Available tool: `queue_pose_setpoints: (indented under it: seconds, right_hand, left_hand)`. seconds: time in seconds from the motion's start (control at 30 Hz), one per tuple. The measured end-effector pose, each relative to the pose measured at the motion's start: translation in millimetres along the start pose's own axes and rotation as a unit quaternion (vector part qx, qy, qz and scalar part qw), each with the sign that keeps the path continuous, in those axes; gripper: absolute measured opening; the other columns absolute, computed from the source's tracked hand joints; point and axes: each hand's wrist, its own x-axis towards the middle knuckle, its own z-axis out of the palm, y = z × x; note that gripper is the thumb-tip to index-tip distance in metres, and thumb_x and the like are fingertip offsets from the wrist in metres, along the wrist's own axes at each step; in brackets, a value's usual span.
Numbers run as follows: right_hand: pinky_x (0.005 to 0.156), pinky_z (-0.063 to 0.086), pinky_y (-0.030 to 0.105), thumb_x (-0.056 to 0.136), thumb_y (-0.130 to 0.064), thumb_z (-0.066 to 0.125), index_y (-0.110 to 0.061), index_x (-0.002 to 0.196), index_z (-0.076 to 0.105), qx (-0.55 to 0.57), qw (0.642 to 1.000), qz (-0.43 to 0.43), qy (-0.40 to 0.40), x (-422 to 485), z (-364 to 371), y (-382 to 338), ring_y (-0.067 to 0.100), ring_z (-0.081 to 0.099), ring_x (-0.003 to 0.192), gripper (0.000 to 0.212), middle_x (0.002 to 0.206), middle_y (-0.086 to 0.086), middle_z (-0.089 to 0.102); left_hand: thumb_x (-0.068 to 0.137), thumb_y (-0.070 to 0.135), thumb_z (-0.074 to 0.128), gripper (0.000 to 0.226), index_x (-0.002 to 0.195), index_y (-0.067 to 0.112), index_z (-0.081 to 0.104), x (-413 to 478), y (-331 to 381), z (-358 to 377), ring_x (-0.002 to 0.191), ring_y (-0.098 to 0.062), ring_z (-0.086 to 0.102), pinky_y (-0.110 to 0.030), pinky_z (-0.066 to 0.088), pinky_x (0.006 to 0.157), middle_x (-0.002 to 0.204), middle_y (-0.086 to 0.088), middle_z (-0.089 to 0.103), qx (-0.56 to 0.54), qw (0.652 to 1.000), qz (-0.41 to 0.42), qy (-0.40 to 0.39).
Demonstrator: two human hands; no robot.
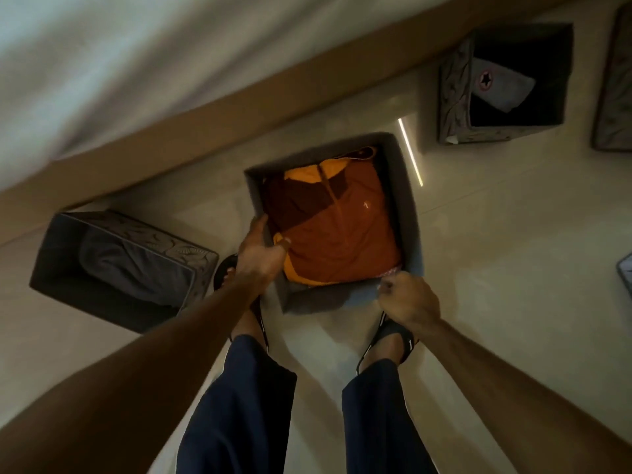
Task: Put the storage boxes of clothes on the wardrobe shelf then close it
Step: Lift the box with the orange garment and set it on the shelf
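Risk first: lifting the middle storage box point(408, 206) by its soft grey fabric walls alone, inviting a buckle or sag that tips the folded orange-and-brown zip top point(338, 234) out. Holding unevenly, too: clamping the box's left wall with the left hand point(260, 254), thumb curled inside over the rim, while only pinching the near right corner of the rim with the curled right hand point(407, 297) (a thin purchase, likely to slip once weight comes on). Standing with sandalled feet point(396, 336) right at the box's near edge, so risking a kick or trip when turning. Sitting mid-floor point(513, 268), near the brown bed frame point(205, 128), base touching the tiles or just clear; cannot tell which. Looking square, open-topped, felt-like, stiff only at the seams. Flanking it, well apart: a leaf-patterned box point(58, 265) of grey cloth toward the floor's left edge, and a far storage box point(455, 94) with a star-badged grey garment toward the far right corner. Gleaming pale and smooth underfoot, possibly slippery.
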Motion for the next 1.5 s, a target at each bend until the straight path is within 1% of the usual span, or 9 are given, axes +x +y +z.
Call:
queue_pose_setpoints:
  seconds: [0.07,0.17,0.33,0.63,0.83,1.1,1.33,1.4,1.5]
  right_hand:
    - [0.072,0.049,0.036,0.087,-0.025,0.056,-0.017,0.105,0.065,-0.093,0.984,-0.044,0.148,3.5,-0.1,0.5,0.028,0.054,0.099,0.022,0.102,0.009,0.055]
    - [0.083,0.046,0.045,0.077,-0.021,0.065,-0.022,0.116,0.061,-0.132,0.952,-0.059,0.271,18.7,-12.5,-3.3,0.031,0.04,0.118,0.039,0.128,0.013,0.041]
    - [0.084,0.053,0.043,0.086,-0.019,0.05,-0.01,0.119,0.058,0.043,0.992,-0.045,0.106,59.9,-32.6,-5.0,0.04,0.057,0.104,0.035,0.117,0.019,0.057]
    - [0.069,0.039,0.024,0.094,-0.006,0.047,-0.011,0.137,0.052,0.102,0.979,-0.049,0.167,-27.5,-77.9,16.6,0.035,0.064,0.091,0.044,0.108,0.02,0.069]
    - [0.084,0.047,0.027,0.09,-0.002,0.052,-0.011,0.141,0.046,0.182,0.969,0.028,0.166,-196.7,-150.3,20.8,0.034,0.062,0.108,0.052,0.134,0.015,0.058]
    - [0.065,0.037,0.022,0.091,-0.003,0.049,-0.016,0.141,0.046,0.262,0.936,0.05,0.229,-408.7,-259.3,74.7,0.015,0.053,0.065,0.052,0.099,0.015,0.072]
    - [0.061,0.035,0.022,0.093,-0.001,0.049,-0.017,0.14,0.047,0.305,0.894,0.081,0.318,-499.9,-324.5,143.9,0.0,0.039,0.05,0.05,0.101,0.021,0.072]
    - [0.063,0.037,0.023,0.092,-0.001,0.05,-0.018,0.141,0.047,0.321,0.877,0.101,0.342,-514.2,-337.4,166.0,0.005,0.046,0.054,0.051,0.102,0.022,0.071]
    - [0.084,0.051,0.032,0.091,-0.001,0.051,-0.017,0.139,0.049,0.344,0.849,0.137,0.377,-530.5,-356.2,197.6,0.029,0.066,0.1,0.051,0.125,0.015,0.065]
  left_hand:
    - [0.092,0.033,0.062,0.068,0.151,0.029,0.028,4.1,3.0,-4.8,0.143,-0.026,0.031,-0.039,0.032,0.115,0.158,-0.002,0.03,0.032,0.999,0.028,-0.024]
    - [0.092,0.024,0.063,0.064,0.149,0.022,0.033,7.7,0.2,-4.5,0.137,-0.029,0.04,-0.033,0.034,0.109,0.152,-0.007,0.04,0.089,0.994,0.029,-0.062]
    - [0.089,0.015,0.064,0.067,0.148,0.016,0.034,9.7,8.6,-3.1,0.133,-0.033,0.044,-0.033,0.038,0.105,0.149,-0.012,0.044,0.155,0.982,0.053,-0.093]
    - [0.082,0.008,0.065,0.051,0.131,0.017,0.057,-63.6,52.8,-43.0,0.115,-0.028,0.06,-0.034,0.051,0.094,0.124,-0.007,0.065,0.191,0.974,0.115,-0.049]
    - [0.085,0.015,0.063,0.045,0.127,0.029,0.056,-226.5,131.2,-93.7,0.107,-0.025,0.064,-0.035,0.055,0.087,0.118,-0.003,0.067,0.25,0.948,0.185,-0.065]
    - [0.083,0.011,0.062,0.069,0.146,0.028,0.04,-447.5,232.6,-131.4,0.109,-0.03,0.063,-0.032,0.049,0.088,0.128,-0.012,0.063,0.293,0.927,0.233,-0.032]
    - [0.078,0.01,0.055,0.072,0.144,0.035,0.042,-541.1,300.5,-95.3,0.097,-0.028,0.067,-0.033,0.051,0.083,0.121,-0.012,0.068,0.299,0.906,0.297,-0.04]
    - [0.079,0.013,0.054,0.068,0.143,0.036,0.044,-554.4,325.9,-73.8,0.103,-0.029,0.066,-0.035,0.052,0.086,0.129,-0.009,0.065,0.307,0.893,0.327,-0.051]
    - [0.078,0.015,0.053,0.069,0.143,0.036,0.044,-569.3,374.5,-35.5,0.107,-0.029,0.065,-0.035,0.051,0.087,0.13,-0.007,0.064,0.344,0.855,0.381,-0.074]
